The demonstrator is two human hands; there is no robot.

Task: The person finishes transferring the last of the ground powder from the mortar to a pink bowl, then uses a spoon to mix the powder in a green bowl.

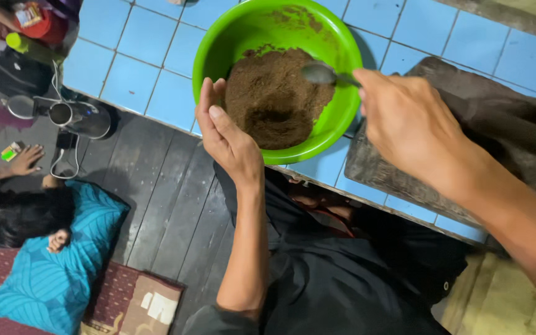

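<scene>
Head view: two hands at a green bowl (336, 43) of brown powder (274, 99).
Left hand (227, 133) rests open against its near rim on the blue-tiled counter (131, 68); right hand (404, 121) grips a metal spoon (321, 74) over the powder.

- A red package (32, 18) lies at the far left, its top face pale with small mixed colours. It is partly cut off by the picture's edge.
- Just beside it, slightly nearer, lies a yellow-green tube-shaped container (23, 44) on its side.
- A small flat packet (11, 151), green and white with a touch of red, lies on the dark floor at the left, just beside another person's hand (27, 159).
- No signs or screens show.
</scene>
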